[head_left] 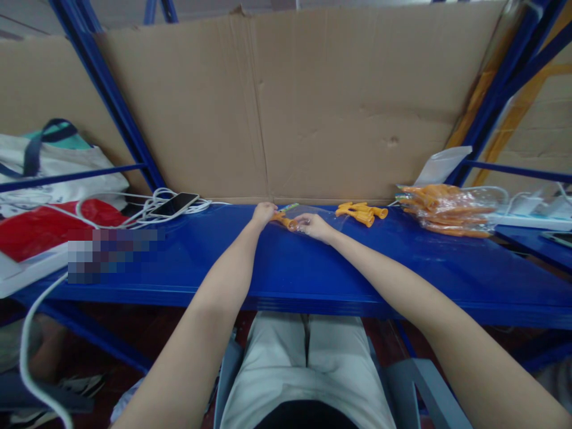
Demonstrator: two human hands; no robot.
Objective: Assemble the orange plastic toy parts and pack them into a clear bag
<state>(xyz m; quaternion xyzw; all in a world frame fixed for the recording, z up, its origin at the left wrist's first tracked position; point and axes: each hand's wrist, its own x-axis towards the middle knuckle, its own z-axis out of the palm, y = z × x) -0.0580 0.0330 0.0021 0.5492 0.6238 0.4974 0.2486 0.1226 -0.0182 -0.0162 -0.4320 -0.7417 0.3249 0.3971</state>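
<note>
A clear plastic bag (328, 212) with an orange plastic piece (283, 220) in or at it lies between my hands, near the back of the blue table. A small green strip (290, 207) shows on its far side. My left hand (265, 213) is closed on the left end of the bag. On the other side my right hand (313, 227) has its fingers closed on the bag, touching the orange piece's flared right end. Just right of that hand, several loose orange plastic pieces (363, 213) lie on the table; their exact kind is hard to make out.
Filled clear bags of orange pieces (447, 208) are stacked at the right. Behind stands a cardboard panel (322, 107) between blue posts. A phone (175, 205) rests on coiled white cables at left, near a red bag (67, 221). A power strip (531, 220) sits far right.
</note>
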